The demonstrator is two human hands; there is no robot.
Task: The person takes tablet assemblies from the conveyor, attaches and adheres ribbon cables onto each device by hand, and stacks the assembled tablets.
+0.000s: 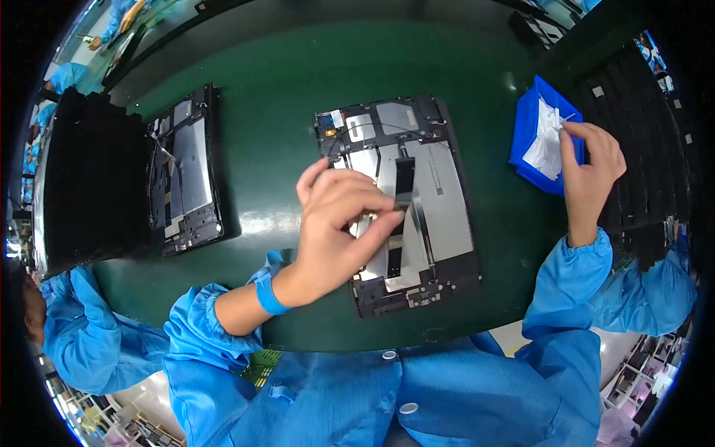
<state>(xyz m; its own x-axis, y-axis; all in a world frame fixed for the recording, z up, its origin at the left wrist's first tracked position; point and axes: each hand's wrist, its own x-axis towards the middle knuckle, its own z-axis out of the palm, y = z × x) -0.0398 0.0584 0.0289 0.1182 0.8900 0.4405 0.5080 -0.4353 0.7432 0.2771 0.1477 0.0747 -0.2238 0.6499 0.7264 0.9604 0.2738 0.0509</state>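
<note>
An opened tablet [451, 186] lies on the green table in front of me, its silver plates, black boards and thin cables showing. My left hand [339, 223], a blue band round its wrist, reaches over the tablet's left half. Its thumb and forefinger pinch a flat ribbon cable [404, 175] near the middle of the tablet. My right hand [593, 164] is at the right edge of a blue bin [524, 145] that holds white paper-like pieces [545, 141]. Thumb and forefinger there close on a small white piece, partly hidden by the fingertips.
A second opened tablet [195, 164] lies to the left, beside a tall black ridged rack [93, 179]. Another black ridged stack [633, 149] stands right of the blue bin. People in blue sleeves [112, 350] are at both sides. A dark ledge runs along the table's far edge.
</note>
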